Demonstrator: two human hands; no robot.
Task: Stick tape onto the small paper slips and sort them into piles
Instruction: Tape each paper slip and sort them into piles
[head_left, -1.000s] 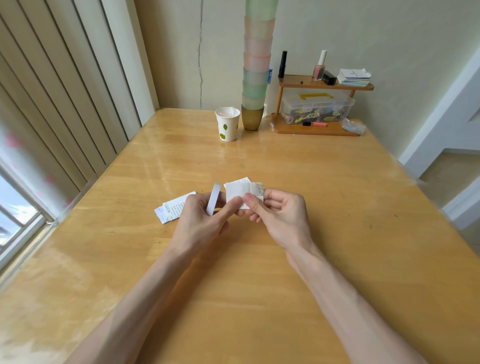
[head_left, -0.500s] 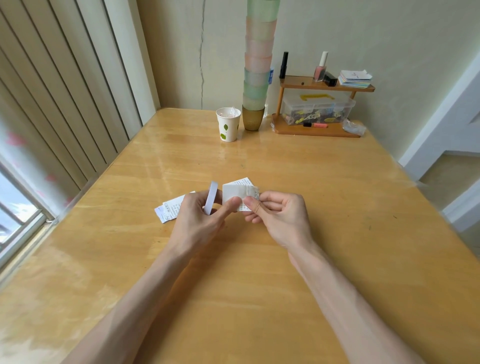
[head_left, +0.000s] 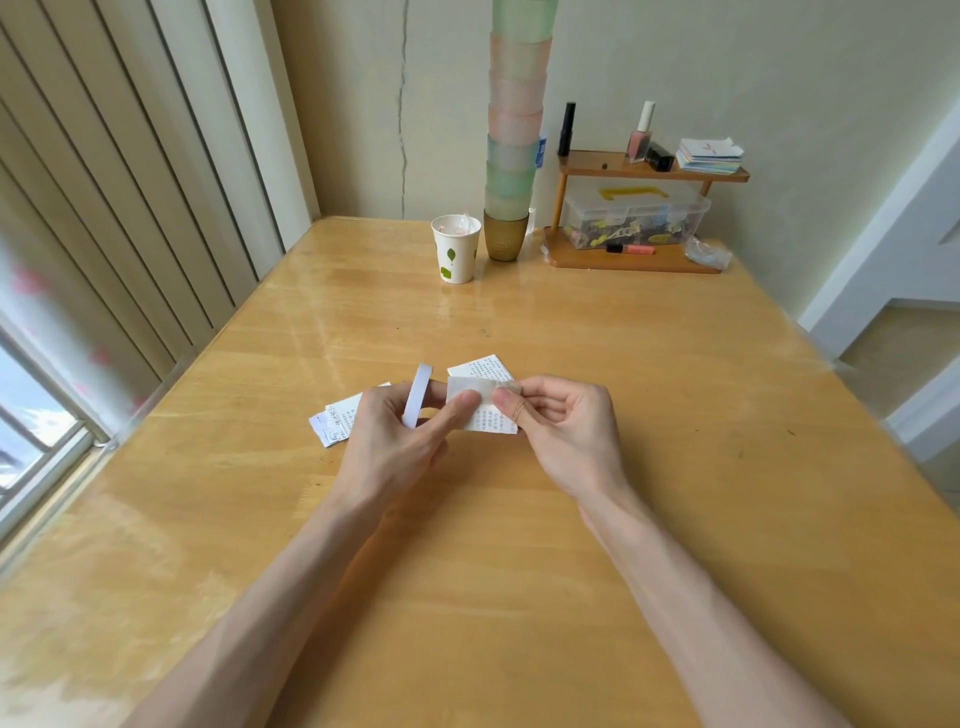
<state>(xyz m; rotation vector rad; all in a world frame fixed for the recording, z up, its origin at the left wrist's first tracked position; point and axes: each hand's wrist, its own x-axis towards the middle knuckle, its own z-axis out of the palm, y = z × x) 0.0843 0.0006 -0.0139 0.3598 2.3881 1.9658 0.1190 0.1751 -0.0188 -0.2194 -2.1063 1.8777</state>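
Pinching a printed paper slip (head_left: 480, 410) just above the desk (head_left: 519, 571), left hand (head_left: 395, 441) thumbing it while gripping a white tape roll (head_left: 415, 395), right hand (head_left: 566, 431) pinching its edge, other slips (head_left: 337, 418) lying beside.

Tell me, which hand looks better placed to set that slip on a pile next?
Probably the right hand: it pinches the slip, and a pile lies just beyond it. The left hand also carries the tape roll.

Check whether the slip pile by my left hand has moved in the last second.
No. The slip pile lies where it was, at the same offset from the paper cup, its right end hidden behind the left hand.
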